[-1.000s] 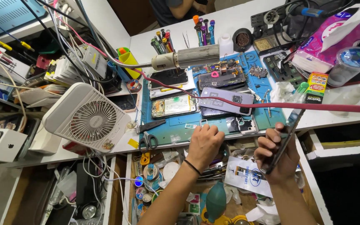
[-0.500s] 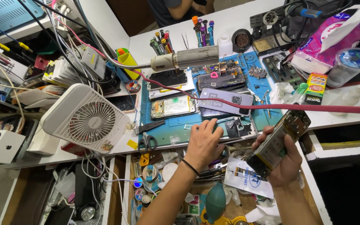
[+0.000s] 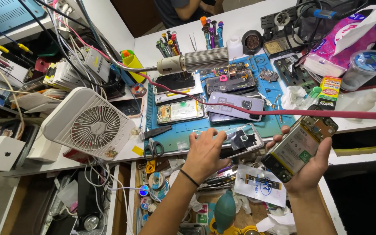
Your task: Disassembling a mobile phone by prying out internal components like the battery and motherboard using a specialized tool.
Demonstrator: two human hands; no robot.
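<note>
White desk fan [image 3: 93, 125], scissors [image 3: 152, 149], tissue pack [image 3: 344, 38], teal blower bulb [image 3: 225, 211].

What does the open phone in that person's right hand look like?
The open phone has its back cover off, so its insides show: a big pale battery fills the middle, with dark circuit boards at both ends and a small green patch near the lower end. It is held tilted, top end pointing up and to the right, just off the table's front edge. The right hand cradles it from below, fingers curled round its sides.
</note>
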